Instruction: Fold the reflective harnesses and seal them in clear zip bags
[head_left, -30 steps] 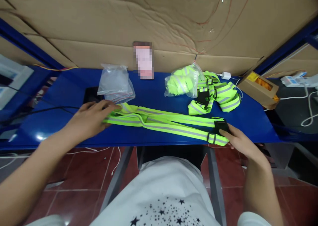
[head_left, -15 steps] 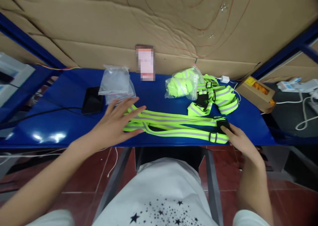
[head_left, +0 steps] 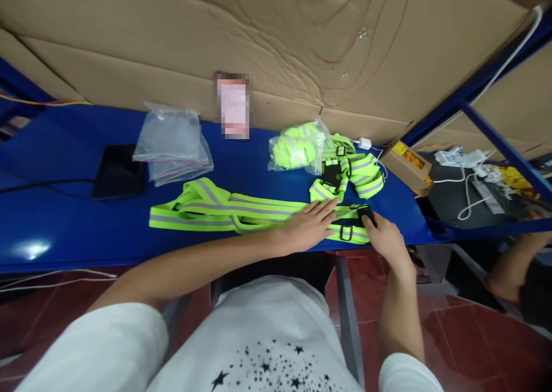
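A neon-yellow reflective strap harness (head_left: 224,211) lies stretched across the front of the blue table (head_left: 64,231). My left hand (head_left: 308,228) rests flat on the straps near their right end, fingers stretched out. My right hand (head_left: 383,237) is just beside it, fingertips pressed on the black buckle (head_left: 365,213) at the harness's right end. Further back lie a loose heap of the same straps (head_left: 357,170) and a clear bag stuffed with straps (head_left: 295,148).
A stack of empty clear bags (head_left: 172,145) and a black device (head_left: 116,170) with a cable sit at the back left. A small cardboard box (head_left: 405,165) and white power strips (head_left: 470,173) are on the right. Another person's arm (head_left: 513,265) shows at the right edge. Cardboard lines the back.
My left hand has slid from the left end of the straps along them to the right end, beside my right hand. The view has shifted to the right.
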A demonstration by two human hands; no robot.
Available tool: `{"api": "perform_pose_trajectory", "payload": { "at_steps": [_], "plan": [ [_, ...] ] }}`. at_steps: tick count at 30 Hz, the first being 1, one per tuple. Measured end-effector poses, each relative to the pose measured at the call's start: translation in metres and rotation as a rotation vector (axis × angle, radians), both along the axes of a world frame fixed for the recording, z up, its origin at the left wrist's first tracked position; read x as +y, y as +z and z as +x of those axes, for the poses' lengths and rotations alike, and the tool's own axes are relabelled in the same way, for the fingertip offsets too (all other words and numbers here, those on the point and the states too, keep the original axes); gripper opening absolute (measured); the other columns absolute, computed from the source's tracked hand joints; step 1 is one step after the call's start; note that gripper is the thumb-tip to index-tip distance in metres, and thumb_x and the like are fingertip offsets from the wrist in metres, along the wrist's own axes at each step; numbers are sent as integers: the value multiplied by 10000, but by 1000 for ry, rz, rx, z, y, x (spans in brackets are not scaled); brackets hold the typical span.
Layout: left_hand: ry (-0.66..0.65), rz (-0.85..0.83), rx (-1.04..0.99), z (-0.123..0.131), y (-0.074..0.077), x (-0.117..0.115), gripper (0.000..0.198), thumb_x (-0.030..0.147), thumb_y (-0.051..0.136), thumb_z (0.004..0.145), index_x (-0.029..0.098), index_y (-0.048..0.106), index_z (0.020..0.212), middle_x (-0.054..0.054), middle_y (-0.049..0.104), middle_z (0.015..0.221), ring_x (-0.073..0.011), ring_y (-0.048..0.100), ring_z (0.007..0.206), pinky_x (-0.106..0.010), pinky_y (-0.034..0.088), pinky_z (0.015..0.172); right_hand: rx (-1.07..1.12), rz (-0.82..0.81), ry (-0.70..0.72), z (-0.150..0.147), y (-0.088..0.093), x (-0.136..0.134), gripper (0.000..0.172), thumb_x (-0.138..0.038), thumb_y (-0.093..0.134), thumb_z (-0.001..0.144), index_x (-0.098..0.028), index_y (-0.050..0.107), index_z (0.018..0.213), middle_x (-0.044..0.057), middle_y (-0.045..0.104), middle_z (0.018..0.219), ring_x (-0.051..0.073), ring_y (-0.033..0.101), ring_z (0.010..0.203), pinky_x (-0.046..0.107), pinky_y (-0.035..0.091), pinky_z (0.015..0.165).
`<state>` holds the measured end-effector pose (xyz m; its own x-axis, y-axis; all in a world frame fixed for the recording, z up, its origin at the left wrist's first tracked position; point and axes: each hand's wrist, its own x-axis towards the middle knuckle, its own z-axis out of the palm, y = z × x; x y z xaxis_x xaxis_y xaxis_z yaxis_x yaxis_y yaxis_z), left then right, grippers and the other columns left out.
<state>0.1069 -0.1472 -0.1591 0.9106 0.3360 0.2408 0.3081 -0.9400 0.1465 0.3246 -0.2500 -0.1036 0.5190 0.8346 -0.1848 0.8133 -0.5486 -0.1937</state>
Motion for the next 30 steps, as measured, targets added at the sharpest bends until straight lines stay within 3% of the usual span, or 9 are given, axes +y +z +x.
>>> {"api": "perform_pose_trajectory", "payload": {
  "at_steps": [3,7,10,13,16,19,23,26,30],
  "plan": [
    [-13,14,11,-12,-4,0,524,359,299,1109,93,419,1544,-149,202,1709,-255,226,1586,-407,221,1282,-83,-3,0,-10,-2,0,510,-494,344,1011,-220,656,1307,184,729,1063,392,683,988,467,495,782],
    [-11,12,-6,-17,-5,-2,548,279,318,1096,152,272,1627,-129,317,1677,-253,333,1546,-431,250,1265,-68,315,143,-18,-18,4,590,-372,362,1005,-113,465,1524,249,535,1456,384,536,1343,516,499,1005],
    [-37,8,-3,-16,-4,0,527,244,382,1066,167,373,1587,-105,406,1637,-272,388,1515,-442,259,1260,90,483,300,-20,-33,8,593,-365,362,1028,-131,399,1572,189,434,1591,297,412,1483,482,390,1185],
    [-37,-9,1,-21,-4,4,485,292,364,1080,143,472,1528,-112,418,1629,-280,391,1513,-444,255,1265,175,463,334,-25,-42,8,543,-419,289,1073,-240,432,1565,105,485,1587,250,414,1491,511,314,1231],
    [-15,-22,-4,-31,-6,7,502,355,341,1095,158,457,1543,-126,379,1647,-279,367,1528,-458,239,1271,176,393,301,-32,-49,6,548,-440,192,1086,-315,449,1554,50,404,1649,253,344,1535,571,239,1244],
    [-7,-30,-20,-42,-9,10,519,382,333,1100,170,423,1565,-132,333,1668,-272,318,1553,-465,209,1281,166,386,226,-38,-56,7,594,-503,263,1059,-244,441,1564,87,331,1684,285,285,1560,564,215,1254],
    [-12,-45,-7,-46,-9,10,522,370,326,1103,151,410,1569,-142,337,1665,-279,301,1559,-474,206,1279,103,405,107,-47,-59,14,748,-553,482,958,-74,439,1531,223,415,1608,366,346,1510,563,283,1222],
    [-18,-55,-1,-46,-7,9,516,359,344,1098,142,420,1560,-151,344,1660,-282,316,1553,-470,215,1276,77,395,34,-56,-48,18,688,-554,567,907,-105,542,1429,227,552,1483,404,482,1390,586,378,1134],
    [-10,-64,0,-50,-4,8,543,404,356,1093,140,407,1565,-154,329,1665,-284,314,1554,-469,208,1280,152,384,-1,-67,-29,18,642,-489,627,886,-186,525,1443,164,666,1345,361,631,1197,491,509,959]
  ]
}}
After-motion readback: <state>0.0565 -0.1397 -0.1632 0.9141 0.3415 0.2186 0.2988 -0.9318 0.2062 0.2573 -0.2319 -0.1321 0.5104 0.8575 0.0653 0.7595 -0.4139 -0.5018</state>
